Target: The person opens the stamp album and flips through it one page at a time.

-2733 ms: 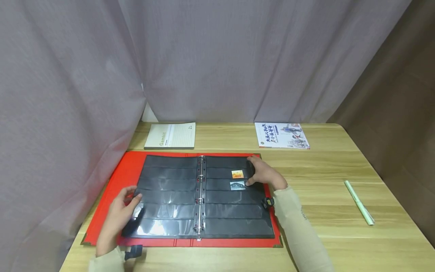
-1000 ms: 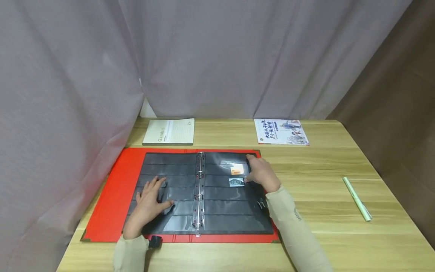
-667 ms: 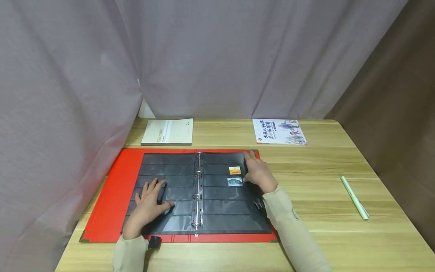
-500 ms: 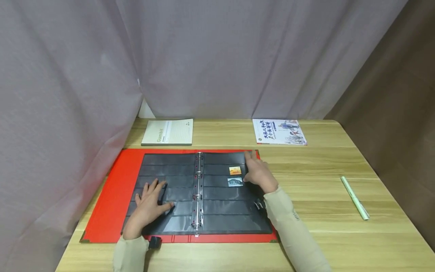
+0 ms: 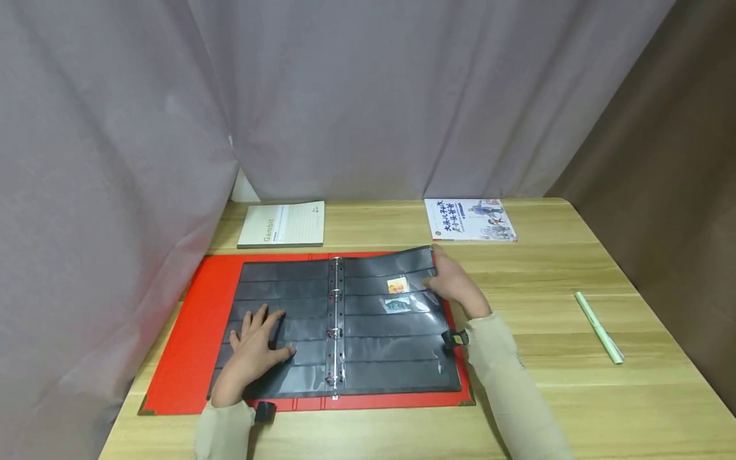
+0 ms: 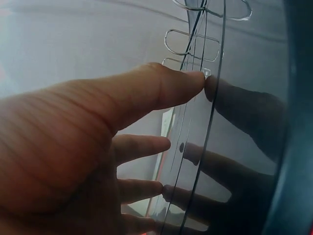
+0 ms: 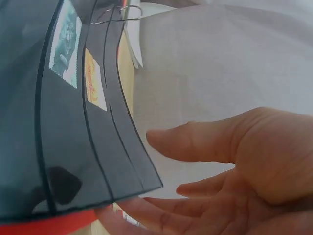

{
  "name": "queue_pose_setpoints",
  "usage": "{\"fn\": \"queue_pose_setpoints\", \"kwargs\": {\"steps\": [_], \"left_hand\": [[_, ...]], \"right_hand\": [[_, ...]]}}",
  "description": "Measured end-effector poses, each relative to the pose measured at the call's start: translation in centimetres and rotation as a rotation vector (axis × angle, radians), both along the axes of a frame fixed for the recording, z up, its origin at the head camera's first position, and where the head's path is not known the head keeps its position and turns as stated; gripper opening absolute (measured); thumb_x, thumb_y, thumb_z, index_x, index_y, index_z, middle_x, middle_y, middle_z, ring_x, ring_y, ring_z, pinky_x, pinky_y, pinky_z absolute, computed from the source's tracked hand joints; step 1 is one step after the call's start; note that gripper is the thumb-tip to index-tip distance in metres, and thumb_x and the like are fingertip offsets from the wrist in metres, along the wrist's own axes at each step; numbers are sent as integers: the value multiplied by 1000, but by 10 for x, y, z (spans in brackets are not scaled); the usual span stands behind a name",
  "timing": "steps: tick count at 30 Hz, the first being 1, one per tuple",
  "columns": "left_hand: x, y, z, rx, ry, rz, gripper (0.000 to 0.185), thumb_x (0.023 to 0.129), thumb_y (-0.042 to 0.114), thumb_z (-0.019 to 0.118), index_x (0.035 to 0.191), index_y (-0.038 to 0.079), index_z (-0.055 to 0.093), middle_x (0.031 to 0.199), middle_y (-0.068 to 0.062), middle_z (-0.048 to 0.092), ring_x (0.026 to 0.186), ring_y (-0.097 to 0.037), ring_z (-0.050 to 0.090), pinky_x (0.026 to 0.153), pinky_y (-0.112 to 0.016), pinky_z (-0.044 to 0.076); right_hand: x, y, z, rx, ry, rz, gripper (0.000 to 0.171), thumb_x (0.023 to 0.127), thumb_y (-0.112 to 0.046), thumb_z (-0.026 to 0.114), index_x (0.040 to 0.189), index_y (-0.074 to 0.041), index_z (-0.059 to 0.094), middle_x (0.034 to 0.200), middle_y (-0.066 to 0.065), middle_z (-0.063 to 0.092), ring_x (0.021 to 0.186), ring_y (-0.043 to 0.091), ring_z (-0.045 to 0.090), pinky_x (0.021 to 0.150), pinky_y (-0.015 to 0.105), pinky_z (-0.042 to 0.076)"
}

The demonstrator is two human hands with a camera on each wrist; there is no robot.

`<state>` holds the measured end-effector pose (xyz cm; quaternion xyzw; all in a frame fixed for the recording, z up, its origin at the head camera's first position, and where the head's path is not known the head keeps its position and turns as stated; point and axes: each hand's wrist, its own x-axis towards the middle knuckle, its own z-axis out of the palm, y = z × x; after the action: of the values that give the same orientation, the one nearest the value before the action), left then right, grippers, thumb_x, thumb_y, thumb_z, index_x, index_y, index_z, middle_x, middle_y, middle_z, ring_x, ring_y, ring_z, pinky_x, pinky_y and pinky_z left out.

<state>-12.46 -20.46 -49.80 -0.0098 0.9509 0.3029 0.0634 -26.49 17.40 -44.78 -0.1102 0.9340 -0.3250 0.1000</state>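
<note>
Here we see the black pocket page [image 5: 397, 306] at the centre of the frame, in the open red binder [image 5: 184, 332], its far right corner lifted off the cover. Our right hand [image 5: 457, 287] has its fingers [image 7: 146, 215] slipped under that raised edge, loosely extended, thumb above. Two stamps, one orange [image 5: 397, 285] and one grey-green [image 5: 397, 305], sit in its pockets. Our left hand [image 5: 255, 342] lies flat with spread fingers on the left page [image 5: 282, 300]. On the bench [image 5: 575, 396], a notebook [image 5: 283, 224] and booklet [image 5: 470, 219] lie toward the upper middle, a green pen [image 5: 598, 327] at right.
</note>
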Motion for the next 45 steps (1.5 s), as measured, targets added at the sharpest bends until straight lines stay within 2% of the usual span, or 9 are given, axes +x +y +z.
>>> {"fn": "queue_pose_setpoints", "kwargs": {"steps": [3, 7, 10, 12, 17, 22, 24, 33, 45], "left_hand": [[1, -1, -1, 9, 2, 5, 78, 82, 19, 82, 149, 4, 45, 160, -33, 17, 144, -60, 3, 103, -83, -2], [1, -1, -1, 10, 2, 15, 77, 82, 18, 82, 148, 4, 46, 160, -33, 17, 144, -60, 3, 103, -82, -2], [1, -1, -1, 7, 2, 20, 77, 82, 19, 82, 148, 4, 47, 160, -33, 18, 144, -60, 3, 103, -83, -1], [1, -1, -2, 8, 0, 23, 77, 82, 19, 82, 148, 4, 47, 160, -33, 18, 144, -60, 3, 103, -83, -1], [1, -1, -3, 12, -3, 27, 77, 82, 19, 83, 147, 3, 47, 160, -33, 18, 144, -60, 3, 103, -83, -1], [1, -1, -2, 13, 0, 31, 76, 81, 19, 83, 147, 3, 47, 159, -34, 18, 144, -60, 4, 103, -83, -1], [1, 0, -1, 11, 2, 32, 76, 81, 19, 83, 147, 3, 47, 159, -34, 19, 144, -60, 4, 103, -83, -1], [2, -1, -2, 12, -3, 26, 76, 81, 19, 83, 146, 3, 48, 159, -34, 19, 144, -60, 4, 103, -83, 0], [-2, 0, -2, 9, -6, 6, 76, 82, 20, 84, 147, 3, 48, 160, -33, 19, 145, -59, 3, 104, -82, -1]], "right_hand": [[1, 5, 1, -14, -5, 1, 90, 84, 4, 68, 153, 16, 12, 147, 41, 37, 134, 55, 39, 109, 59, 37], [4, 10, 2, -84, -62, 0, 85, 84, 8, 65, 152, 16, 15, 135, 42, 47, 101, 48, 64, 83, 49, 57], [6, 13, 2, -133, -95, 10, 81, 85, 11, 62, 151, 18, 17, 120, 38, 54, 74, 35, 65, 66, 39, 58], [6, 15, 2, -148, -100, 25, 78, 83, 13, 60, 150, 19, 20, 108, 32, 58, 68, 28, 62, 63, 38, 57], [7, 17, 1, -176, -123, 73, 79, 80, 17, 56, 150, 18, 21, 81, 14, 53, 62, 26, 57, 60, 47, 57], [8, 18, 3, -188, -161, 94, 84, 79, 19, 53, 154, 14, 14, 72, 7, 46, 56, 29, 56, 57, 48, 56], [9, 19, 4, -198, -181, 96, 85, 80, 20, 52, 155, 12, 12, 71, 7, 46, 57, 32, 57, 56, 49, 56], [12, 23, 5, -247, -219, 124, 84, 83, 20, 48, 155, 12, 7, 70, 6, 44, 63, 27, 55, 58, 50, 57], [19, 35, 17, -353, -215, 136, 80, 84, 19, 47, 155, 12, 11, 77, 9, 47, 63, 26, 54, 57, 46, 57]]}}
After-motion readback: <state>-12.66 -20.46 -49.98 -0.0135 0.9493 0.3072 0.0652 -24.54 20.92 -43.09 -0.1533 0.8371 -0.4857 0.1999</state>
